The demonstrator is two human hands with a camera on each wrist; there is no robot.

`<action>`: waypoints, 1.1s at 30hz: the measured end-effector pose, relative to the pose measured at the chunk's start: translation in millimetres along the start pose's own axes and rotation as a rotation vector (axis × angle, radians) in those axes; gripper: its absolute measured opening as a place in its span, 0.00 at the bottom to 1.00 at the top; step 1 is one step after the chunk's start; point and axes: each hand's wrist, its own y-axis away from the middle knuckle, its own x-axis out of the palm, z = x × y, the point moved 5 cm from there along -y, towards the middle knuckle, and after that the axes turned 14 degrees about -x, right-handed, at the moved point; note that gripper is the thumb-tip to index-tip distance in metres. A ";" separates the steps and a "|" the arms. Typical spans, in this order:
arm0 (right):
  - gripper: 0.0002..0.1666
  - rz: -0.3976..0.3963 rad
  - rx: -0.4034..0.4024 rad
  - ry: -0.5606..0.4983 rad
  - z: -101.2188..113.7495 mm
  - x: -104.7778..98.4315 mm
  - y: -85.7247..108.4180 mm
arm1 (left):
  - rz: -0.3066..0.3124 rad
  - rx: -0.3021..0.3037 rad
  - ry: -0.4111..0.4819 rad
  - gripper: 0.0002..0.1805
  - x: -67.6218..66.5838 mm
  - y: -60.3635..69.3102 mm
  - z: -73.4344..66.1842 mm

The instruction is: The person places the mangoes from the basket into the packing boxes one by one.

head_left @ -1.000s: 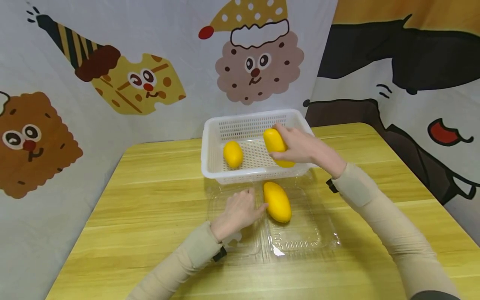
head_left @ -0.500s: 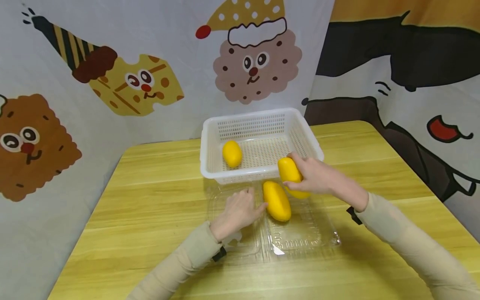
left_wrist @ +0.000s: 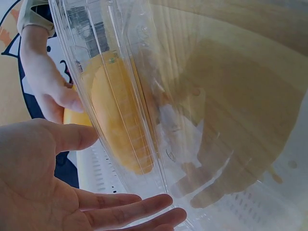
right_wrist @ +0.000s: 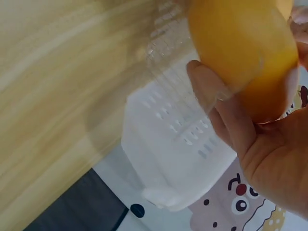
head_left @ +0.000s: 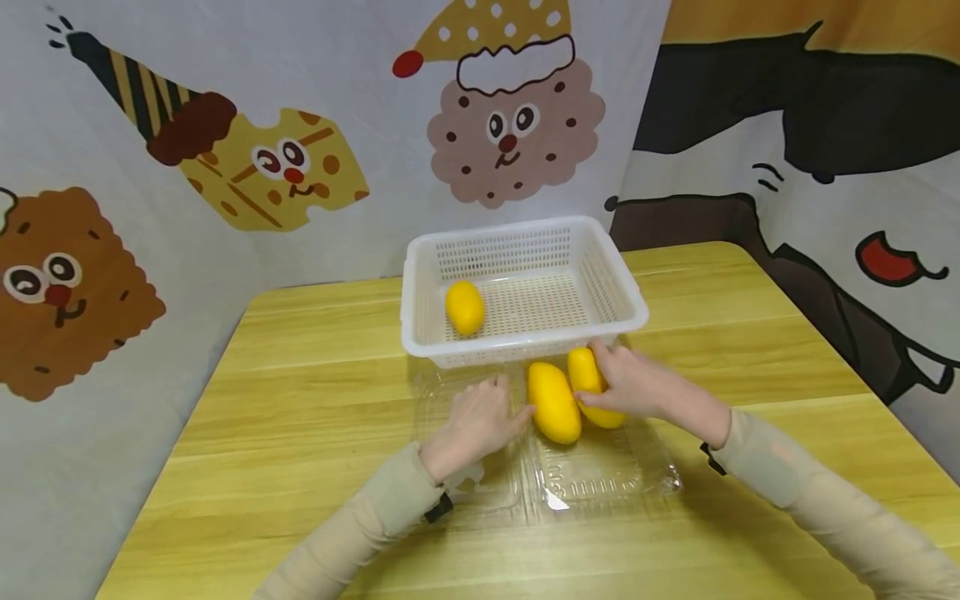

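Observation:
In the head view, my right hand (head_left: pixel 633 382) grips a yellow mango (head_left: pixel 587 379) with thumb and fingers around it, low over the right half of a clear plastic clamshell box (head_left: pixel 600 479). A second mango (head_left: pixel 553 404) lies in that half, touching or almost touching the held one. Over the left half, my left hand (head_left: pixel 476 425) rests with its fingers extended, as the left wrist view shows; its thumb reaches toward the lying mango. From the right wrist, the gripped mango (right_wrist: pixel 240 53) fills the upper right, and part of it is hidden by the fingers.
Behind the box stands a white perforated basket (head_left: pixel 525 340) with another mango (head_left: pixel 465 308) at its left. All stand on a wood-grain table (head_left: pixel 315 400). A cartoon-printed cloth (head_left: pixel 360 50) hangs close behind the basket.
My right hand has carried a mango out of the basket, forward and down to the box's right half beside the other mango. The left hand has stayed in place.

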 end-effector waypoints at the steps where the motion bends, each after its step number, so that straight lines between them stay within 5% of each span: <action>1: 0.53 -0.002 0.007 -0.002 -0.9 0.9 0.7 | 0.001 0.000 0.000 0.37 0.2 -0.1 0.0; 14: 0.57 0.024 0.117 0.042 -3.3 8.5 1.0 | 0.009 -0.003 -0.012 0.38 0.3 0.6 0.0; 27: 0.53 -0.050 0.082 0.346 9.4 6.1 -0.3 | 0.001 -0.012 -0.020 0.38 0.6 -0.5 0.6; 33: 0.41 -0.041 0.084 0.393 9.1 7.7 -1.5 | 0.012 -0.015 -0.010 0.39 1.2 -0.1 0.8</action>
